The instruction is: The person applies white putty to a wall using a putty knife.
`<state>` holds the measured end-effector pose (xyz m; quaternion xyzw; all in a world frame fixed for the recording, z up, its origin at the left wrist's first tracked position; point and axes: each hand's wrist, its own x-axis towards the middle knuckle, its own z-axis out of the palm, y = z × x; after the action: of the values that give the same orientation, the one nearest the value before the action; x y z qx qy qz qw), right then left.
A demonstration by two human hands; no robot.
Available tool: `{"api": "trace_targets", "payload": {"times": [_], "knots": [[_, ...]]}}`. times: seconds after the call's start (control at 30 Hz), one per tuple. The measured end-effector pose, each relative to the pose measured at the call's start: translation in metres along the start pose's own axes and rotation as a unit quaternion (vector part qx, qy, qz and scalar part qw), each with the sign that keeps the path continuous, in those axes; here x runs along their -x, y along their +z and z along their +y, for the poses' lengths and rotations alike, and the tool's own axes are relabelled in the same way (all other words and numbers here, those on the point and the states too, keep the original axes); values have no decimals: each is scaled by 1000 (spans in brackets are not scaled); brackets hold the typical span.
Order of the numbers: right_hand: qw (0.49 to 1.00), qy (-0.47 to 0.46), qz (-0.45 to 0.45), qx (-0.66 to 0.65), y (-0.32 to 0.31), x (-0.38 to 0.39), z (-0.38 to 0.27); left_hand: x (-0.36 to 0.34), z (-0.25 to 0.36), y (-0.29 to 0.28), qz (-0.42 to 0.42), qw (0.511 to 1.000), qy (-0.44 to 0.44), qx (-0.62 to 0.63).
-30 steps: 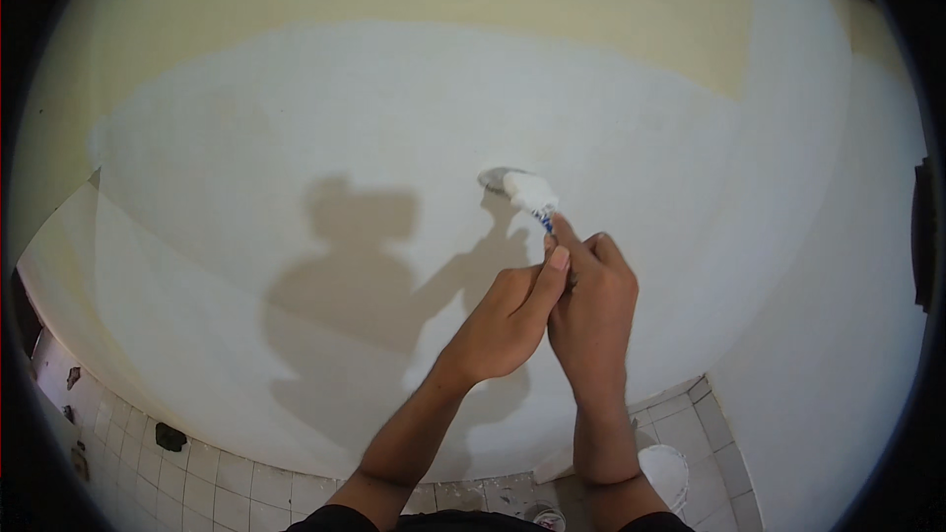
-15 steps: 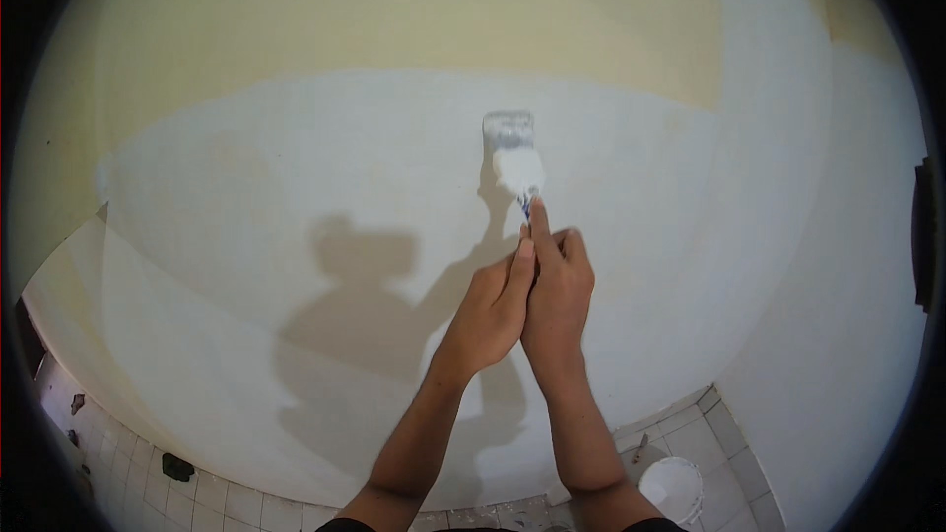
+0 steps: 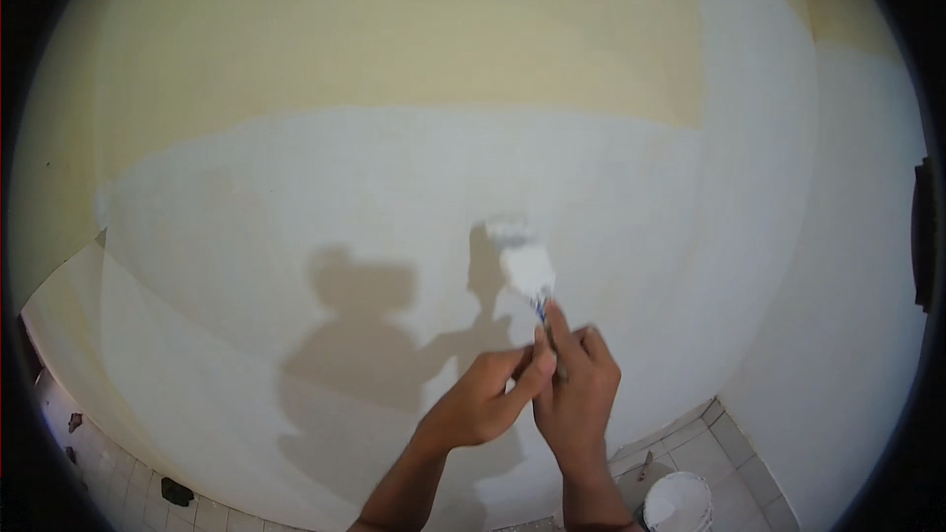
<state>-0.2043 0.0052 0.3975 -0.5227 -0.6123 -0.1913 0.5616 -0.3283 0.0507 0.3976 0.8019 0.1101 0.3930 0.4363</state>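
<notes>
One right hand holds one brush below the yellow paint. One left hand touches the right hand; I can't tell if it grips too. One white bucket is lower still. The brush is farther under the yellow paint than half a second ago.

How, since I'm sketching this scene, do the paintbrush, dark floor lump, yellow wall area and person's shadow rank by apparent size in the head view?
1. Yellow wall area
2. Person's shadow
3. Paintbrush
4. Dark floor lump
</notes>
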Motion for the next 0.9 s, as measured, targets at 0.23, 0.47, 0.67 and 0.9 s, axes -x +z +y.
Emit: {"api": "trace_targets", "payload": {"times": [0.23, 0.47, 0.67, 0.9], "knots": [[997, -31, 65, 15, 49, -54, 32, -62, -5, -6, 177, 984, 14, -9], [989, 66, -114, 66, 25, 24, 26, 1, -38, 4, 27, 991, -127, -28], [997, 49, -48, 20, -7, 17, 12, 7, -26, 3, -38, 998, -56, 17], [995, -46, 88, -3, 35, -60, 8, -31, -1, -10, 137, 989, 36, 47]]}}
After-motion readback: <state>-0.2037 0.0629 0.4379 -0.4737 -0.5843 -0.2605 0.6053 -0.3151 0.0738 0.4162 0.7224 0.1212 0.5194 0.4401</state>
